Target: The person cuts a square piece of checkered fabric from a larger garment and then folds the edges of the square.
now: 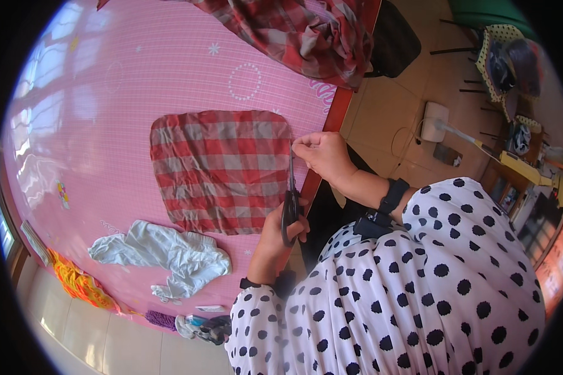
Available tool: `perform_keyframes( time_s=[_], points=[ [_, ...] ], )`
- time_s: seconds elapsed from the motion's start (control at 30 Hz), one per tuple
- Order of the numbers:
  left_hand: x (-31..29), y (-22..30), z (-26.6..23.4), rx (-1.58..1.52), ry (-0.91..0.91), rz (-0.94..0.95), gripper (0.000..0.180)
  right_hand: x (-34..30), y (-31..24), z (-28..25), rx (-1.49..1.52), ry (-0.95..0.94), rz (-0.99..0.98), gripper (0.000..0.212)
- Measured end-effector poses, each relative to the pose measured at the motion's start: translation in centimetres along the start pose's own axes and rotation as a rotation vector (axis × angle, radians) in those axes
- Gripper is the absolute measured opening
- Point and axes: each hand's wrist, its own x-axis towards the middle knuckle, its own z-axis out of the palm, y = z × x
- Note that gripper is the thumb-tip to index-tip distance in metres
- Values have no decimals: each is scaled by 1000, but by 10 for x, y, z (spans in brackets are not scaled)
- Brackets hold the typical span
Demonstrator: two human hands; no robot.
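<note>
A red and grey plaid cloth piece (pixel 222 169) with rounded corners lies flat on the pink patterned table cover (pixel 187 81). My left hand (pixel 274 234) is closed round the handles of black-handled scissors (pixel 291 199). Their blades point away along the right edge of the cloth and look nearly closed. My right hand (pixel 325 155) pinches the cloth's edge by its upper right corner, close to the blade tips. What exactly lies between those fingertips is too small to make out fully.
More plaid fabric (pixel 294 37) is heaped at the table's far edge. A crumpled pale blue garment (pixel 175 253) lies near the cloth. Orange fabric (pixel 78 281) and a purple bundle (pixel 161 320) sit along the lower edge. A dark chair (pixel 394 40) stands beside the table's red edge (pixel 338 112).
</note>
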Motion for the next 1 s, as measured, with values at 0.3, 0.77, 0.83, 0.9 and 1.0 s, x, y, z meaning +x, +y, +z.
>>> perform_keyframes(
  time_s=[0.3,0.77,0.83,0.9,1.0],
  points=[
    [9,-11,-17,47,-74,65,54,1,4,3,30,0,2,19],
    [15,0,-18,70,-106,44,51,4,7,1,67,-15,-11,21],
    [15,0,-17,71,-103,42,50,4,7,1,70,-4,-8,20],
    [16,0,-16,76,-98,38,48,4,9,1,74,0,-16,19],
    [16,0,-13,85,-87,28,46,4,10,-2,72,-14,-23,18]
  ],
)
